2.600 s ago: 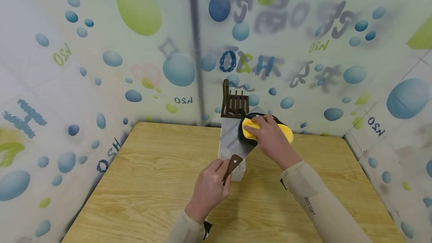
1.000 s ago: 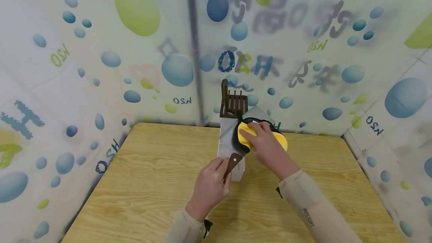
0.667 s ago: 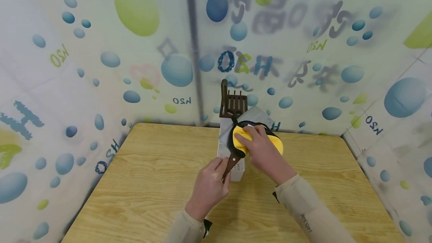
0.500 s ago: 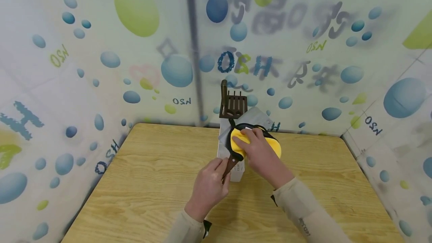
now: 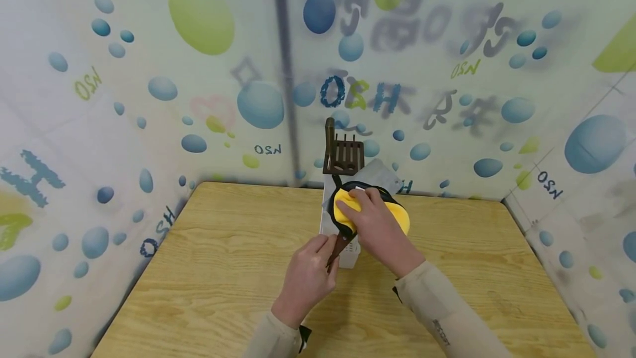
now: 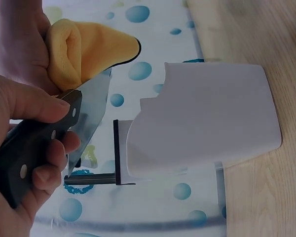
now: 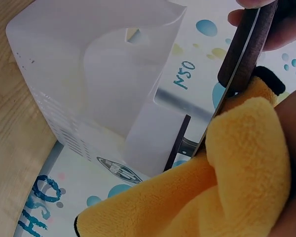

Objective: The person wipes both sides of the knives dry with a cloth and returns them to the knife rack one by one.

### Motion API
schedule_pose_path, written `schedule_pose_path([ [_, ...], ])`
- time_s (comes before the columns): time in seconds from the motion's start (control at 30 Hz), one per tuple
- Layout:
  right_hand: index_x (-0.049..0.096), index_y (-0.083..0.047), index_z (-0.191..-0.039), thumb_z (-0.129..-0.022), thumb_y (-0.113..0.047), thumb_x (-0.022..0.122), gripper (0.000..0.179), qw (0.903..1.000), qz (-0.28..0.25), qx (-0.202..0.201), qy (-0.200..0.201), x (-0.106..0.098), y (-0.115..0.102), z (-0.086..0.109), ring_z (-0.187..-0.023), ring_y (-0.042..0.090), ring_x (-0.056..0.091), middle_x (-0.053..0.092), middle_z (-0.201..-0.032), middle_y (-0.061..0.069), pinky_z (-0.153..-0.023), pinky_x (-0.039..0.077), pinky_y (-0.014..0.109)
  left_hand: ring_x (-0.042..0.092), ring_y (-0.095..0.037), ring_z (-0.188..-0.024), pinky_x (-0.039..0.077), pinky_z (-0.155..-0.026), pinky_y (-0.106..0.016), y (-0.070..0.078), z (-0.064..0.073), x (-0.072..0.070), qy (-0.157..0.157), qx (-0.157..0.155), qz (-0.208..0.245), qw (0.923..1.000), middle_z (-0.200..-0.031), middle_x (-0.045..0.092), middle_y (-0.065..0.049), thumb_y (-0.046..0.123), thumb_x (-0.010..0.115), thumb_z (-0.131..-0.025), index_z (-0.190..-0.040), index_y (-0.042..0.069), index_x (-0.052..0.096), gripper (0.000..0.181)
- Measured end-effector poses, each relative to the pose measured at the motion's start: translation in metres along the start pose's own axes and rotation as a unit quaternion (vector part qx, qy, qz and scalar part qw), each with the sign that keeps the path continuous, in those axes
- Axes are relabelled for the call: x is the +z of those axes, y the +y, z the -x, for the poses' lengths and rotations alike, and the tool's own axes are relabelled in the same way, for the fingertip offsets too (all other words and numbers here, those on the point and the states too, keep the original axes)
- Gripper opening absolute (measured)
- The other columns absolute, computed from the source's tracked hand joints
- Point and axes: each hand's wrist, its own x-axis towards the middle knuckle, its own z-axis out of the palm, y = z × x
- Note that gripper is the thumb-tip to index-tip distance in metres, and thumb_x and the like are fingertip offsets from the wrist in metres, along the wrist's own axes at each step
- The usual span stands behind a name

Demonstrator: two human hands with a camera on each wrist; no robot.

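Observation:
My left hand grips the dark riveted handle of a broad-bladed cleaver, held up off the table. A yellow cloth with black edging is folded over the blade near the handle, and my right hand pinches it there. Only the blade's far end shows past the cloth in the head view. Behind the cleaver stands a white knife block with a dark slotted top. A dark handle sticks out of that top.
The wooden table bears the knife block near its back edge. Patterned sheeting with bubbles and letters encloses the back and both sides.
My right hand has drawn the cloth down and left along the blade toward the handle, baring more of the blade's far end. The left hand and cleaver have hardly moved.

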Motion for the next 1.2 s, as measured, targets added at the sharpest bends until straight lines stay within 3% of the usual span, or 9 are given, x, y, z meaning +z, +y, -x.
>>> schedule_pose_path([
  [0.17, 0.071, -0.016, -0.133, -0.088, 0.005, 0.077, 0.050, 0.9999, 0.001, 0.008, -0.012, -0.002, -0.001, -0.004, -0.112, 0.038, 0.052, 0.061, -0.130, 0.020, -0.095, 0.054, 0.042, 0.058, -0.009, -0.069, 0.052, -0.059, -0.020, 0.001, 0.000, 0.000, -0.003, 0.000, 0.005, 1.0000, -0.088, 0.069, -0.007, 0.000, 0.084, -0.079, -0.111, -0.006, 0.075, 0.034],
  [0.47, 0.072, -0.016, -0.132, -0.091, 0.006, 0.071, 0.046, 1.0000, 0.001, 0.002, -0.005, 0.003, -0.001, -0.010, -0.111, 0.037, 0.053, 0.061, -0.130, 0.020, -0.096, 0.054, 0.041, 0.055, -0.007, -0.068, 0.049, -0.057, -0.018, 0.003, 0.000, 0.001, -0.014, -0.003, 0.013, 0.9998, -0.085, 0.067, -0.004, 0.002, 0.083, -0.081, -0.108, -0.003, 0.076, 0.028],
  [1.2, 0.074, -0.022, -0.126, -0.086, 0.005, 0.079, 0.048, 0.9998, -0.005, -0.017, 0.012, 0.002, -0.004, 0.000, -0.111, 0.034, 0.052, 0.063, -0.129, 0.017, -0.095, 0.054, 0.039, 0.061, -0.010, -0.069, 0.052, -0.058, -0.021, -0.011, -0.001, 0.000, 0.017, -0.018, 0.031, 0.9992, -0.090, 0.071, -0.008, -0.001, 0.082, -0.079, -0.110, -0.007, 0.075, 0.032],
])
